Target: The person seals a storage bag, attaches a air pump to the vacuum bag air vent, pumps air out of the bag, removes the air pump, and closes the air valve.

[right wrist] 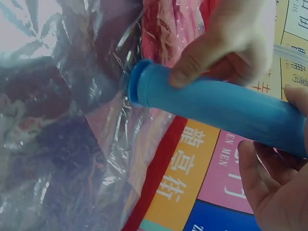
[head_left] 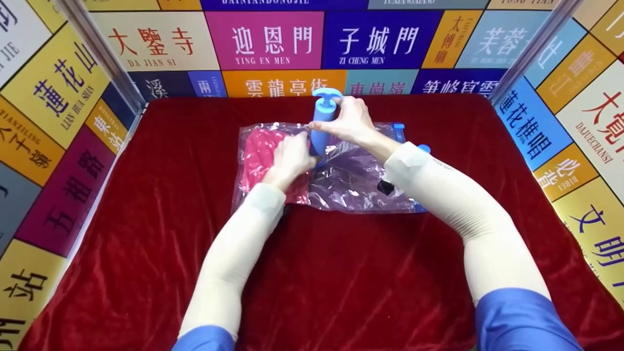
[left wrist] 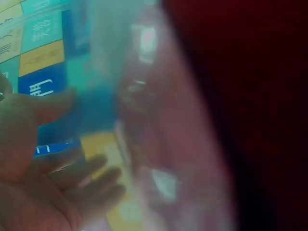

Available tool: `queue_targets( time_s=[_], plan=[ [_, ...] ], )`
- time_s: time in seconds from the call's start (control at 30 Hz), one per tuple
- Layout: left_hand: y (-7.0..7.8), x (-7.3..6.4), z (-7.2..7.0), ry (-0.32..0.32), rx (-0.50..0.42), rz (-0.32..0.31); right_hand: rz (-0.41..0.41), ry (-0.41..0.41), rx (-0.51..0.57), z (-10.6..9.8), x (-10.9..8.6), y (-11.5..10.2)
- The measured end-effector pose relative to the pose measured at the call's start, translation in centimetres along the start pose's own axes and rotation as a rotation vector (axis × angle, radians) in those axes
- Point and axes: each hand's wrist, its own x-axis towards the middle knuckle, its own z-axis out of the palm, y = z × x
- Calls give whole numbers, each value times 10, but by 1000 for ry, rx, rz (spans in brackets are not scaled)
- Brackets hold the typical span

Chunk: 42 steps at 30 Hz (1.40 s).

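A blue hand pump (head_left: 320, 141) stands slightly tilted on a clear plastic bag (head_left: 360, 197). My right hand (head_left: 348, 121) grips its upper barrel just below the T-shaped handle, and the right wrist view shows thumb and fingers on opposite sides of the barrel. Low beside the pump is my left hand (head_left: 291, 158), blurred, over the bag. In the left wrist view its fingers look loose and spread. From the right wrist, a digit of that hand appears at the lower barrel; firm contact cannot be judged. Folded pink cloth (head_left: 258, 151) lies inside the bag's left part.
Dark red velvet cloth (head_left: 365, 282) covers the table. A blue slider strip (head_left: 399, 132) edges the bag's right side, with a round blue piece (head_left: 423, 148) beside it. Panels with printed characters (head_left: 265, 41) and metal posts (head_left: 534, 48) border the table.
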Motion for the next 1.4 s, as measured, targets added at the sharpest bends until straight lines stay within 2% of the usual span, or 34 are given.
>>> queue_targets(
  time_s=[0.2, 0.3, 0.4, 0.6, 0.87, 1.23, 1.4],
  plan=[
    [-15, -1, 3, -134, 109, 12, 16, 19, 45, 2, -2, 2],
    [-20, -1, 3, -178, 160, 16, 16, 19, 62, 5, -3, 4],
    [-22, -2, 1, -199, 169, 19, 10, 25, 60, 7, -3, 5],
    [-23, -3, 2, -210, 185, 22, -21, 34, 51, 10, -4, 5],
    [-23, -4, 5, -210, 212, 7, -47, 4, 50, 9, -3, 7],
    [-20, -3, 4, -227, 236, -27, -40, -177, 115, 0, 2, 4],
    [-22, -4, 6, -218, 228, -22, -26, -217, 146, 0, 4, 5]
  ],
)
